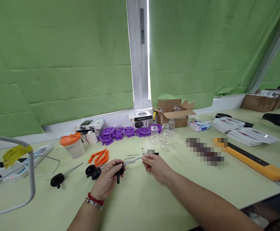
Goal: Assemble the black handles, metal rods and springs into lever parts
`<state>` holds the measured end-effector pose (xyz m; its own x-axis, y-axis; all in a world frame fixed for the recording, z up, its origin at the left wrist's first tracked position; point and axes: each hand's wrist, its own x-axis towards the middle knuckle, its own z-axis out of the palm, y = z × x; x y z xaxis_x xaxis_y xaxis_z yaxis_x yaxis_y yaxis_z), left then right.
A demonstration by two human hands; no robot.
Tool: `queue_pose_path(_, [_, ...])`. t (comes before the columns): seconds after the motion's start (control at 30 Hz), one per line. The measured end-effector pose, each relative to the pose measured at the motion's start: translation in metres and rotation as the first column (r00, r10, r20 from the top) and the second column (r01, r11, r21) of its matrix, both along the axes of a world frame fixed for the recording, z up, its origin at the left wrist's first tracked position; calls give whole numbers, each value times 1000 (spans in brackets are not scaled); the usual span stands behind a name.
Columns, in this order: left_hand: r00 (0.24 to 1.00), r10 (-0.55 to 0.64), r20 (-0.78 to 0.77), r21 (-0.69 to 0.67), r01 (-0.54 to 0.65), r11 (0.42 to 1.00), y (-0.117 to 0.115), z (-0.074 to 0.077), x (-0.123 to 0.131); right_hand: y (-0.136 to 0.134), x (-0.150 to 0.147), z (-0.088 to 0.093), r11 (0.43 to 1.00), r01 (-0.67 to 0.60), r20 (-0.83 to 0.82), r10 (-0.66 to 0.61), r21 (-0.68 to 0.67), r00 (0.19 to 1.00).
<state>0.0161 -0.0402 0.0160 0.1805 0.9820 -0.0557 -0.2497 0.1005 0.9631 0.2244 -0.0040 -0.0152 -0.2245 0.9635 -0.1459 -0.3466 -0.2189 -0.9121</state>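
Observation:
My left hand is closed around a black plastic knob with a short stem pointing down. A thin metal rod runs from the knob to the right, and the fingertips of my right hand pinch its far end. Whether those fingertips also hold a small part is hidden. Just behind my right hand lie several small springs and a black piece. More black knobs rest beside my left hand, and another knob with a rod lies farther left. Loose metal pins sit behind the held rod.
Orange curved handles, an orange-lidded cup and purple plastic parts stand behind. Glass jars are near an open cardboard box. A grey wire frame and power strip are left; a yellow-black tool lies right.

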Motion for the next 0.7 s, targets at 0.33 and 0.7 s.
queue_pose_path(0.33, [999, -24, -39, -7, 24, 1000, -2, 5, 3, -1, 2, -2, 998, 10, -134, -19, -69, 991])
queue_pose_path(0.7, [998, -47, -40, 8, 48, 999, 0, -1, 0, -1, 3, -1, 998, -6, -123, -1, -61, 992])
